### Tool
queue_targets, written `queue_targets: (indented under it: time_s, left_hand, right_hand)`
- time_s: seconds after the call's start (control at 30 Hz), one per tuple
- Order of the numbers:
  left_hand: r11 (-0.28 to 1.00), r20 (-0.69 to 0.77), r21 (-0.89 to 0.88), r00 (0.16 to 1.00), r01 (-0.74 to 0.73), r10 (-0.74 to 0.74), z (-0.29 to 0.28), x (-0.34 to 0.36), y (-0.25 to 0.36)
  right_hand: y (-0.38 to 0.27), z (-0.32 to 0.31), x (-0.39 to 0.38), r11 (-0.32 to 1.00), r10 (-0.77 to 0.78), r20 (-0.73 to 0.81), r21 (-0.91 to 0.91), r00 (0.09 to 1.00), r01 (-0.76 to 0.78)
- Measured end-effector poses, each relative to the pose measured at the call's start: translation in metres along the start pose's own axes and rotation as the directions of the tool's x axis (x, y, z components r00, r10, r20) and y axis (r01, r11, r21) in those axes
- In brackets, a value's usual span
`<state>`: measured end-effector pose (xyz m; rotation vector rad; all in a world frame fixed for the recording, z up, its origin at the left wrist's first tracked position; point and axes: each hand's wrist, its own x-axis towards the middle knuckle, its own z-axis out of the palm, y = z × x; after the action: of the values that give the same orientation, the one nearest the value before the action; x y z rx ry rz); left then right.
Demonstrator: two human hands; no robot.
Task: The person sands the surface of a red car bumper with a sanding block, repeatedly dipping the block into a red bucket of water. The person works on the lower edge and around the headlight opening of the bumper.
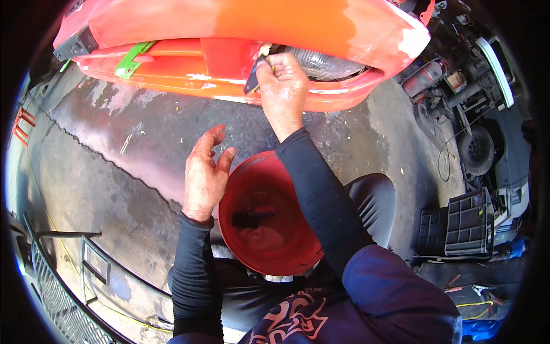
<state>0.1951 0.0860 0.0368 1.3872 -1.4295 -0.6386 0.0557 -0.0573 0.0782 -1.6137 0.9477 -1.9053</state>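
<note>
My right hand (285, 92) is closed at the edge of the headlight opening on an orange-red car front (229, 63). Pinched in its fingers is a thin dark flat piece (252, 75), perhaps a sheet of sandpaper; its exact kind does not show. Beside those fingers, the clear ribbed headlight (323, 64) sits in its opening, partly covered by the hand. My left hand (203, 172) hangs in the air with fingers apart and nothing in it. Right next to it, between my knees, stands a round red bucket (260, 261), with a dark shape inside.
Green tape (132, 60) sticks to the bumper at the left. Stained concrete floor (114, 172) lies below the car. A black crate (467, 223) and a wheel (476, 150) stand at the right. A metal frame (94, 261) is at the lower left.
</note>
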Motion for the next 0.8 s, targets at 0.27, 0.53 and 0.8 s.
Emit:
queue_targets:
  time_s: [0.27, 0.53, 0.8]
  left_hand:
    - [1.0, 0.018, -0.011, 1.0, -0.011, 0.011, 0.001, 0.002, -0.002]
    - [0.999, 0.033, 0.035, 0.999, -0.032, 0.031, 0.001, 0.0, 0.0]
    - [0.999, 0.009, 0.038, 1.0, -0.006, 0.005, -0.005, -0.002, 0.005]
  right_hand:
    - [0.002, 0.004, 0.006, 0.984, -0.107, -0.017, -0.146, 0.994, 0.104]
    - [-0.002, 0.005, 0.004, 0.954, -0.199, 0.016, -0.227, 0.98, 0.198]
    - [-0.013, -0.006, 0.013, 0.931, -0.22, 0.067, -0.283, 0.973, 0.23]
